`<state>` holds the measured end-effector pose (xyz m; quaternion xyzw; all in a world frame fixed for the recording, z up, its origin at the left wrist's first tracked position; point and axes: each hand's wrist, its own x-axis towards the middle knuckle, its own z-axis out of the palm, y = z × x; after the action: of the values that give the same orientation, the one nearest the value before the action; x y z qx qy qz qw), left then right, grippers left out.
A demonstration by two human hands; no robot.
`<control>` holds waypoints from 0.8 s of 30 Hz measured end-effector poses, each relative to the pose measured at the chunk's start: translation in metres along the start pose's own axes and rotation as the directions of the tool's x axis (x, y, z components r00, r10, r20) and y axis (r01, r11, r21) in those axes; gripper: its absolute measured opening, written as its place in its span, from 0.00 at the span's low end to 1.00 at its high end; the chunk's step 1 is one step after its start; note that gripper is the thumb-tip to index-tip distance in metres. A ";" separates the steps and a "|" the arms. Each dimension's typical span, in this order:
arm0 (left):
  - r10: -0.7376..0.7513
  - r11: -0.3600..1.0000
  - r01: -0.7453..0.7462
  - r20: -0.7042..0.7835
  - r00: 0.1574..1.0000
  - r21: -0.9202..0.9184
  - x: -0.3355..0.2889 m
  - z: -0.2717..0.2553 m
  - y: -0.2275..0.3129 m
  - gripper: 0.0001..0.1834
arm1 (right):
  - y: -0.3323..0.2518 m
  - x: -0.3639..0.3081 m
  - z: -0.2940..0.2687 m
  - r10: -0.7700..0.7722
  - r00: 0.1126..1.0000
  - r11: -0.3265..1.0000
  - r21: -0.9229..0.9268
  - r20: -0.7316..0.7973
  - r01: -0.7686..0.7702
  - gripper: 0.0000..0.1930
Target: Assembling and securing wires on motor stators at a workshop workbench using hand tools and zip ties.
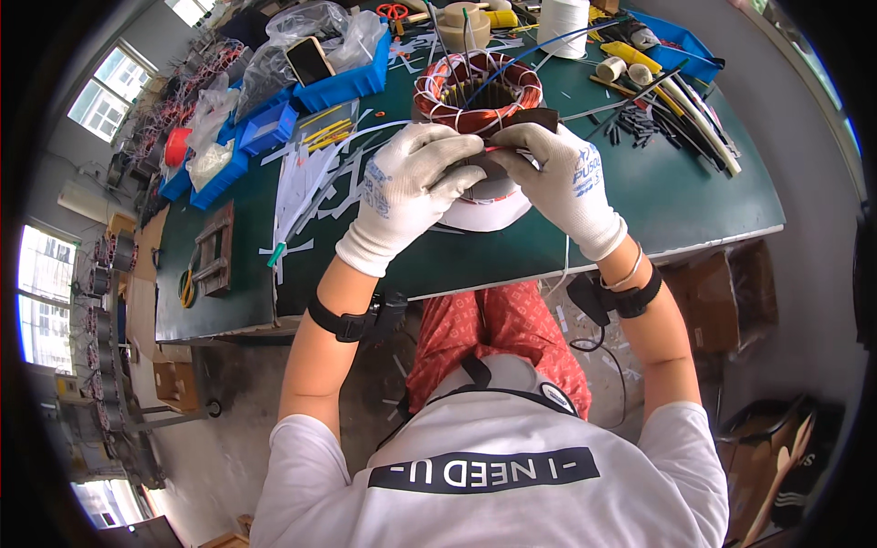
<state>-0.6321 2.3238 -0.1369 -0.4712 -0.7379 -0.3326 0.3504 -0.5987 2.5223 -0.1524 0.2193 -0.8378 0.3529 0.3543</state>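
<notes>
In front of me a motor stator [480, 116] with copper-coloured windings laced in white cord stands upright on the green table. My left hand [411, 178], in a white knit glove, is closed, its fingertips meeting the other hand's before the stator's near side. Opposite it, my right hand [568, 173], gloved alike, pinches with thumb and forefinger. Between the fingertips shows a short bit of thin red wire [493, 148]; the gloves cover most of it. A blue wire [534, 47] and several dark leads rise out of the stator's opening.
White paper strips [306, 178] and yellow sticks [329, 134] lie left of the stator. Blue bins [352, 87] stand at the far left, a phone [311, 60] on one. To the right are loose sleeving tubes [694, 119]. A white cord spool [564, 27] stands behind.
</notes>
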 end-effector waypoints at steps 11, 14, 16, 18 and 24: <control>-0.140 0.990 0.142 0.060 0.988 -0.023 0.006 0.011 -0.004 0.08 | 0.012 0.004 -0.012 -0.128 0.990 0.979 -0.148 0.064 0.137 0.07; 0.024 0.983 -0.030 0.036 0.999 0.182 0.008 0.014 -0.012 0.10 | 0.014 0.003 -0.009 -0.133 0.991 0.986 -0.102 0.026 0.135 0.09; 0.155 0.934 -0.112 -0.103 0.982 0.339 0.015 0.020 -0.013 0.12 | 0.017 0.002 -0.010 -0.128 0.991 0.991 -0.047 -0.025 0.127 0.10; 0.159 0.963 -0.135 -0.083 0.984 0.235 0.015 0.024 -0.030 0.16 | 0.019 0.004 -0.008 -0.158 0.987 0.987 -0.037 -0.031 0.157 0.12; -0.042 0.997 0.017 0.362 0.931 0.071 0.025 -0.008 -0.031 0.50 | 0.028 0.012 -0.011 -0.206 0.973 0.957 -0.188 0.102 0.222 0.09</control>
<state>-0.6670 2.3186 -0.1174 -0.5015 -0.8076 -0.2201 0.2186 -0.6188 2.5479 -0.1506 0.2864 -0.8537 0.2182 0.3763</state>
